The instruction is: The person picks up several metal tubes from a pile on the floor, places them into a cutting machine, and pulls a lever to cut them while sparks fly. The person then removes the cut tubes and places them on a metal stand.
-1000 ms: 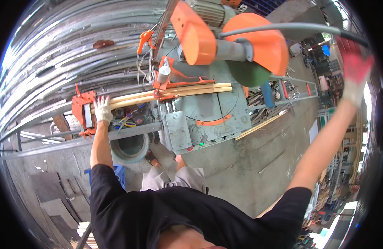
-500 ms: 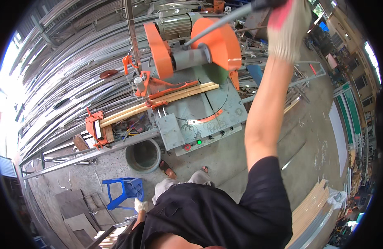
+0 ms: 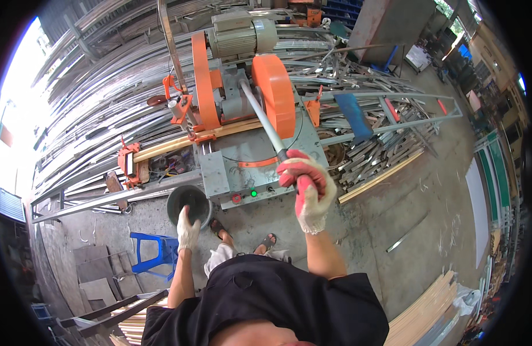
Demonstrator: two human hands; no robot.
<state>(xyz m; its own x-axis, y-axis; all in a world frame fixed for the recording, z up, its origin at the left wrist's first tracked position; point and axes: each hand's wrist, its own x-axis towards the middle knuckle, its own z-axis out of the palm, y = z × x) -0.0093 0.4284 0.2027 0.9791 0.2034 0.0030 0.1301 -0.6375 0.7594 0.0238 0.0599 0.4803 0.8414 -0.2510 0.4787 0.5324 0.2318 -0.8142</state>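
Note:
My right hand (image 3: 312,193), in a white and red work glove, is wrapped round the dark grip of the grey lever (image 3: 261,112) of a cut-off saw. The orange blade guard (image 3: 275,95) is down over the grey saw table (image 3: 254,151), and the blade is hidden. Two long yellowish bars (image 3: 170,151) lie side by side along the fence, reaching under the guard. Orange clamps (image 3: 205,137) stand beside them, with an orange end stop (image 3: 129,163) at their left end. My gloved left hand (image 3: 188,230) holds nothing, fingers apart, in front of a grey bucket (image 3: 207,213).
A blue plastic stool (image 3: 153,254) stands left of my feet. Metal profiles (image 3: 93,115) are stacked behind the saw, and offcuts (image 3: 375,161) lie in a heap to its right. Long pale bars (image 3: 424,311) rest at lower right, and more (image 3: 136,323) at lower left.
My right hand has pulled the lever down toward me, and the blade guard has swung down over the bars. My left hand has risen from beside the stool to the bucket.

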